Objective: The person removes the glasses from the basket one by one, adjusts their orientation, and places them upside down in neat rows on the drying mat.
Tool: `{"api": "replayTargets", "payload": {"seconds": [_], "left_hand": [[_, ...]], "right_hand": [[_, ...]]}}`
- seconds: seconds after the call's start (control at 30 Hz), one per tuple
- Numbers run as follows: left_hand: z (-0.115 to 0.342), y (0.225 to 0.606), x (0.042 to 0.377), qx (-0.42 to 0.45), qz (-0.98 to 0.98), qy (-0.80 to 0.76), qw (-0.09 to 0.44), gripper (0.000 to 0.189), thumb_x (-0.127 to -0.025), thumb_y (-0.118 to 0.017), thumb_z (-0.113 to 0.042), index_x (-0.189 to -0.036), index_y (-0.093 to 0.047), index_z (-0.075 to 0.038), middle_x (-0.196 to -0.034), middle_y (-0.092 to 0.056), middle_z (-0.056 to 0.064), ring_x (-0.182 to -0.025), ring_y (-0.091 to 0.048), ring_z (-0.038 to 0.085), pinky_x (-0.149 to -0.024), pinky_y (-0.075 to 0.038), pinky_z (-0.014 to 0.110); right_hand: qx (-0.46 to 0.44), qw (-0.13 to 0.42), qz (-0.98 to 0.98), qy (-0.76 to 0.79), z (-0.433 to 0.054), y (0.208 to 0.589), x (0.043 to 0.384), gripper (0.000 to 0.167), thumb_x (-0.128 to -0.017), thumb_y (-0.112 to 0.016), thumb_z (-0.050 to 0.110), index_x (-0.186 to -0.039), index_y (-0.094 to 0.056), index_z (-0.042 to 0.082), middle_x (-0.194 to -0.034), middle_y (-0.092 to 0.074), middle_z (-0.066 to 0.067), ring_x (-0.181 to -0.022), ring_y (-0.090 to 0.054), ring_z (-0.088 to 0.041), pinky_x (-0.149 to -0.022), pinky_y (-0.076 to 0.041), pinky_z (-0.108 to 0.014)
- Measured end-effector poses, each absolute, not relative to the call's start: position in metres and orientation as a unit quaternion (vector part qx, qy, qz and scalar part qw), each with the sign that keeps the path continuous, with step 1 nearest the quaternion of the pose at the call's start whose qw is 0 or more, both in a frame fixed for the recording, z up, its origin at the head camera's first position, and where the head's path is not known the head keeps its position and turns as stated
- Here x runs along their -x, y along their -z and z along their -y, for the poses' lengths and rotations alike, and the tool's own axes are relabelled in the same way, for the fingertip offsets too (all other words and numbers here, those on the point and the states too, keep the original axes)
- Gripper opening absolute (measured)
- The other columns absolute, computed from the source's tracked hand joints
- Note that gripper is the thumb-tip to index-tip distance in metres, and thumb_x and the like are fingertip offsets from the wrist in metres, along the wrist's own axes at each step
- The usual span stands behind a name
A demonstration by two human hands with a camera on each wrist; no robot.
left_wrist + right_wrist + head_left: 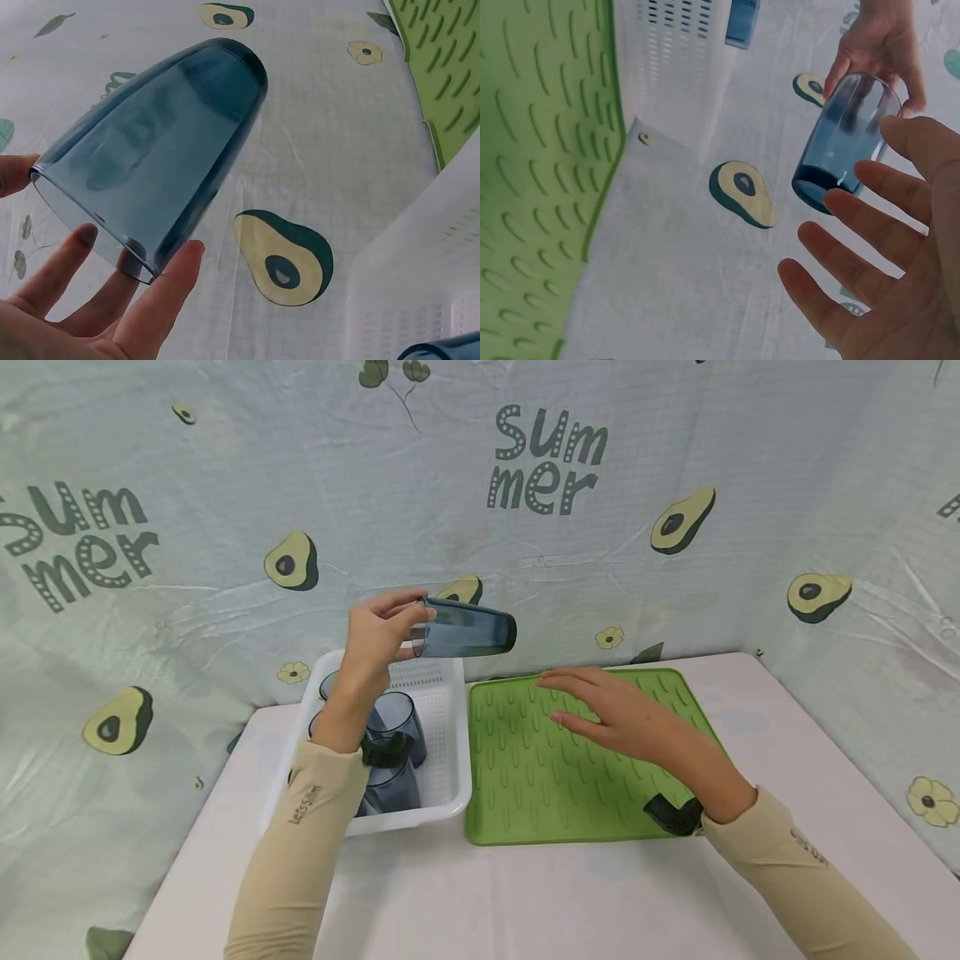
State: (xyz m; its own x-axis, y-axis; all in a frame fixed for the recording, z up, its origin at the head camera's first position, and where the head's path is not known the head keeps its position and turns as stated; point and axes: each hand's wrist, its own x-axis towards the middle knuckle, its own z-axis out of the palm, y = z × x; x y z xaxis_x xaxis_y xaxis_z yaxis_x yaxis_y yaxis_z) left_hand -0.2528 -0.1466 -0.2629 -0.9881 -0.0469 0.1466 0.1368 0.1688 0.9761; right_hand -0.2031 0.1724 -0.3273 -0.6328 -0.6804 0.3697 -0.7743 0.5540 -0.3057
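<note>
My left hand (380,631) grips a blue see-through glass tumbler (468,628) by its rim, fingers and thumb spread around the mouth. The tumbler lies nearly level in the air, its darker base pointing right, above the far end of the white basket (444,815). In the left wrist view the tumbler (161,142) shows nothing inside. My right hand (611,714) hovers over the green drying mat (525,793) with straight, parted fingers, holding nothing. From the right wrist, its open fingers (855,262) overlap the tumbler's lower side.
Several more blue tumblers (402,718) stand in the left part of the basket, partly behind my left forearm. The basket and the ridged mat sit side by side on a pale table (480,902). A cloth wall (450,468) printed with avocados rises behind them.
</note>
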Motion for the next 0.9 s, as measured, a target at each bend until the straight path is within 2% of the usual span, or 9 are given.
{"api": "replayTargets", "payload": {"seconds": [0.2,0.4,0.5,0.6,0.7,0.8,0.9], "left_hand": [[0.148,0.268,0.249,0.025,0.739,0.671,0.057,0.04,-0.093,-0.069,-0.025,-0.132,-0.069,-0.017,-0.122,-0.064,0.006,-0.09,-0.066,0.023,-0.068,-0.058,0.029],[0.149,0.273,0.244,0.029,0.697,0.716,0.027,0.041,-0.093,-0.068,-0.023,-0.134,-0.068,-0.016,-0.121,-0.061,0.005,-0.071,-0.056,0.017,-0.058,-0.052,0.026],[0.149,0.276,0.244,0.035,0.661,0.75,-0.001,0.044,-0.094,-0.064,-0.021,-0.137,-0.065,-0.013,-0.123,-0.059,0.009,-0.076,-0.062,0.016,-0.062,-0.056,0.027],[0.147,0.28,0.244,0.039,0.624,0.78,-0.03,0.047,-0.093,-0.06,-0.02,-0.14,-0.062,-0.012,-0.126,-0.061,0.013,-0.092,-0.071,0.023,-0.071,-0.061,0.033],[0.146,0.282,0.244,0.042,0.598,0.799,-0.047,0.051,-0.093,-0.057,-0.02,-0.143,-0.059,-0.011,-0.128,-0.062,0.014,-0.102,-0.07,0.029,-0.076,-0.061,0.037],[0.145,0.283,0.243,0.043,0.58,0.811,-0.058,0.053,-0.093,-0.056,-0.021,-0.145,-0.056,-0.011,-0.127,-0.061,0.013,-0.106,-0.067,0.031,-0.078,-0.06,0.039],[0.144,0.284,0.242,0.041,0.571,0.817,-0.065,0.056,-0.093,-0.055,-0.021,-0.148,-0.053,-0.012,-0.126,-0.06,0.012,-0.108,-0.066,0.031,-0.08,-0.059,0.041]], "right_hand": [[-0.401,0.099,0.871,-0.267,-0.169,0.325,0.203,0.053,-0.101,-0.066,0.023,-0.149,-0.049,0.008,-0.152,-0.048,-0.011,-0.139,-0.047,-0.03,-0.108,-0.045,-0.05],[-0.405,0.135,0.826,-0.368,-0.161,0.324,0.212,0.079,-0.089,-0.08,0.012,-0.156,-0.038,0.009,-0.161,-0.034,-0.011,-0.143,-0.041,-0.028,-0.102,-0.052,-0.045],[-0.41,0.142,0.797,-0.421,-0.157,0.324,0.219,0.086,-0.085,-0.082,0.007,-0.158,-0.036,0.011,-0.164,-0.03,-0.006,-0.148,-0.034,-0.024,-0.106,-0.049,-0.042],[-0.417,0.136,0.766,-0.47,-0.152,0.326,0.228,0.091,-0.083,-0.083,0.003,-0.159,-0.034,0.013,-0.166,-0.027,-0.002,-0.151,-0.028,-0.02,-0.109,-0.047,-0.043],[-0.422,0.123,0.732,-0.521,-0.146,0.327,0.238,0.093,-0.083,-0.082,0.001,-0.16,-0.031,0.014,-0.167,-0.026,-0.002,-0.153,-0.025,-0.02,-0.111,-0.044,-0.046],[-0.419,0.098,0.691,-0.58,-0.141,0.327,0.247,0.094,-0.084,-0.082,0.005,-0.161,-0.029,0.013,-0.167,-0.025,-0.002,-0.154,-0.022,-0.022,-0.114,-0.039,-0.05],[-0.411,0.075,0.655,-0.629,-0.137,0.328,0.255,0.093,-0.085,-0.083,0.016,-0.161,-0.03,0.016,-0.167,-0.026,-0.001,-0.154,-0.021,-0.021,-0.117,-0.034,-0.053]]}}
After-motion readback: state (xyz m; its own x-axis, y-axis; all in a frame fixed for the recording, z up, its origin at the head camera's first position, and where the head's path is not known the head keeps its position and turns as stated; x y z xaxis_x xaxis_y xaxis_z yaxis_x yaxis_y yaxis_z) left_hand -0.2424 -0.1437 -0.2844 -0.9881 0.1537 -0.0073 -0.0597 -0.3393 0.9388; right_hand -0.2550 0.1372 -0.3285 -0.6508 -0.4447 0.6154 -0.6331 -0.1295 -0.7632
